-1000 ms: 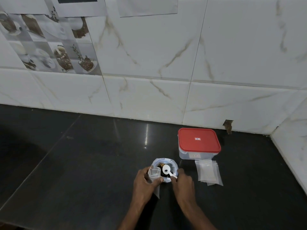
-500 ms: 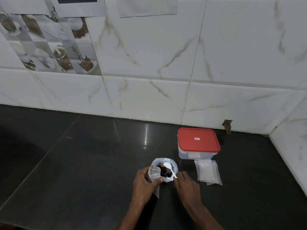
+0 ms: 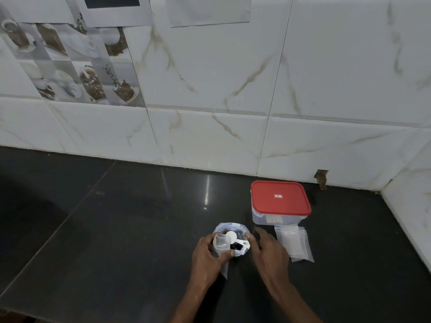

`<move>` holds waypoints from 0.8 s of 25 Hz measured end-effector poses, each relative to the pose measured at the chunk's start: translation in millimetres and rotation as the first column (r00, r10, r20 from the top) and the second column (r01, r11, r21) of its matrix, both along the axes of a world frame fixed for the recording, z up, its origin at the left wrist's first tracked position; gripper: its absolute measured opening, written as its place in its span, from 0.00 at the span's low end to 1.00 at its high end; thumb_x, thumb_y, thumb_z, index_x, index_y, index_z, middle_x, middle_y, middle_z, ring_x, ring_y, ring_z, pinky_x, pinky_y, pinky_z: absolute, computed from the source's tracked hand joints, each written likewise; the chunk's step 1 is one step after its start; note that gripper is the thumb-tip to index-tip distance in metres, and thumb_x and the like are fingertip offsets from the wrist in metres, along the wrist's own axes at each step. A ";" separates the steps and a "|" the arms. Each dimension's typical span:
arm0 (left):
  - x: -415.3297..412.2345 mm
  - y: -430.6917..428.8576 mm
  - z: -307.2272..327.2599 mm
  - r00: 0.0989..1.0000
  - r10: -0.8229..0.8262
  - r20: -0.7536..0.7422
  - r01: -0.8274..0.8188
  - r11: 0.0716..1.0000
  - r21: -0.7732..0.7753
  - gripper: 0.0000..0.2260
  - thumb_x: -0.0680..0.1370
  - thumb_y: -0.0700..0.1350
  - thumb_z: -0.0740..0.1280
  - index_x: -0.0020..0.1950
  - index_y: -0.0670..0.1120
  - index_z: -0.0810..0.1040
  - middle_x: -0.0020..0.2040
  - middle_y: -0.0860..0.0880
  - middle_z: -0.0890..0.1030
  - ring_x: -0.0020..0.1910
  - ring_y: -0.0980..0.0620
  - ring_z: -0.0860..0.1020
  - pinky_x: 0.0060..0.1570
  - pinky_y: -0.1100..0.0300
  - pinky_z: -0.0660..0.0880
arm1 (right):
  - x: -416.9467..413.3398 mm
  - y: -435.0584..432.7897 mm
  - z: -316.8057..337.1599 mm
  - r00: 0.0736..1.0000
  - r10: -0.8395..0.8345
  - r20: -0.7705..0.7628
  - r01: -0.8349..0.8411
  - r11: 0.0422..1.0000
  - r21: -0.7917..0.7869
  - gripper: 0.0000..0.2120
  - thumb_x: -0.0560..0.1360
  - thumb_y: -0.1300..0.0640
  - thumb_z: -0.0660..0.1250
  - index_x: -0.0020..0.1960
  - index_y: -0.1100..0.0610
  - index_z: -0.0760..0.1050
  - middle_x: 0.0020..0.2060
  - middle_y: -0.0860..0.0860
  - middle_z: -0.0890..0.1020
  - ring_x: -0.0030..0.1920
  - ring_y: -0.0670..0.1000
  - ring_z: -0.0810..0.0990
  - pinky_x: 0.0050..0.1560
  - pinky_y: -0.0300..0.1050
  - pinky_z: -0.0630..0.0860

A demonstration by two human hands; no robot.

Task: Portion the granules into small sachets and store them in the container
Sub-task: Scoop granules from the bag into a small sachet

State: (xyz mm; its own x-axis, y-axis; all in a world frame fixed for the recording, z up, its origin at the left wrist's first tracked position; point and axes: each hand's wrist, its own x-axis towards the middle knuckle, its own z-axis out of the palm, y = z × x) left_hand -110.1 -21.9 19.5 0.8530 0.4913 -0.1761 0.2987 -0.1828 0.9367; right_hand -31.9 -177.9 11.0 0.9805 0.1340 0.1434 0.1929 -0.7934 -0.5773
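An open white pouch (image 3: 229,227) with dark granules (image 3: 235,247) inside stands on the black counter. My left hand (image 3: 208,257) grips a small clear sachet (image 3: 220,244) upright against the pouch's left side. My right hand (image 3: 269,251) pinches the handle of a white plastic spoon (image 3: 231,236). The spoon's bowl hovers at the sachet's mouth. I cannot tell what the bowl holds. A clear container with a red lid (image 3: 279,199) stands shut behind and to the right.
A stack of empty clear sachets (image 3: 294,243) lies flat in front of the container, just right of my right hand. The black counter (image 3: 116,229) runs left. A tiled wall (image 3: 210,101) bounds the back, and a side wall (image 3: 410,206) closes the right.
My right hand lifted the spoon out of the pouch and carried it left to the sachet's mouth. My left hand kept the sachet in place.
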 end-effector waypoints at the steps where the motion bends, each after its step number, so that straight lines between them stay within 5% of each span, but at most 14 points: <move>1: 1.5 -3.1 0.9 1.000 -0.005 0.012 0.005 1.000 0.008 0.23 0.63 0.49 0.82 0.52 0.62 0.76 0.53 0.58 0.81 0.50 0.61 0.80 0.45 0.70 0.72 | -8.4 2.7 11.3 0.999 0.042 0.007 -0.043 0.992 0.121 0.18 0.76 0.38 0.62 0.58 0.48 0.79 0.45 0.44 0.83 0.45 0.43 0.81 0.44 0.39 0.77; 4: 6.5 -14.9 7.1 0.995 -0.056 0.087 0.052 0.997 0.051 0.21 0.68 0.38 0.78 0.49 0.62 0.77 0.49 0.62 0.84 0.47 0.64 0.81 0.44 0.73 0.73 | -22.0 15.4 34.8 0.963 0.213 -0.167 -0.131 0.906 0.403 0.12 0.68 0.44 0.74 0.51 0.42 0.80 0.41 0.42 0.84 0.42 0.40 0.82 0.43 0.36 0.79; 8: 9.6 -17.1 -2.6 0.995 -0.052 0.083 0.060 0.994 -0.097 0.22 0.63 0.41 0.80 0.55 0.52 0.82 0.49 0.53 0.86 0.49 0.55 0.84 0.46 0.67 0.78 | -14.0 9.3 33.3 0.947 0.214 -0.242 -0.076 0.876 0.477 0.13 0.72 0.61 0.73 0.51 0.44 0.81 0.42 0.43 0.86 0.44 0.42 0.84 0.49 0.45 0.82; 12: 10.6 -11.2 -1.6 0.996 -0.035 0.085 0.054 0.971 -0.235 0.04 0.72 0.37 0.75 0.44 0.44 0.85 0.43 0.44 0.87 0.44 0.46 0.85 0.44 0.54 0.81 | -5.6 -9.8 34.9 0.943 0.198 -0.269 -0.001 0.807 0.591 0.15 0.75 0.64 0.70 0.60 0.53 0.79 0.45 0.41 0.84 0.48 0.38 0.83 0.52 0.38 0.80; 16: 17.2 -20.3 11.2 0.996 -0.026 0.081 0.054 0.930 -0.362 0.05 0.75 0.34 0.72 0.41 0.41 0.86 0.43 0.38 0.87 0.42 0.43 0.84 0.45 0.48 0.80 | -9.5 -14.7 36.4 0.899 0.251 -0.360 0.102 0.678 0.728 0.21 0.72 0.67 0.72 0.62 0.53 0.75 0.46 0.46 0.86 0.49 0.43 0.85 0.49 0.41 0.81; 20: 16.0 -26.9 14.4 0.987 -0.123 0.102 0.158 0.856 -0.492 0.05 0.75 0.34 0.73 0.50 0.38 0.84 0.48 0.36 0.86 0.45 0.42 0.85 0.47 0.50 0.80 | -5.1 -21.5 26.6 0.909 0.121 -0.398 0.275 0.543 0.794 0.16 0.71 0.71 0.72 0.58 0.62 0.79 0.44 0.55 0.87 0.46 0.56 0.86 0.53 0.56 0.81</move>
State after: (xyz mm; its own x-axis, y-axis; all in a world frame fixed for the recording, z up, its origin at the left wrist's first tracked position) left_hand -94.1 -48.8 33.8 0.9243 0.2273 -0.3067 0.2405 0.2770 0.9303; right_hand -37.0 -199.5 37.6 0.9733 0.0725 -0.2178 -0.2230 0.0724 -0.9721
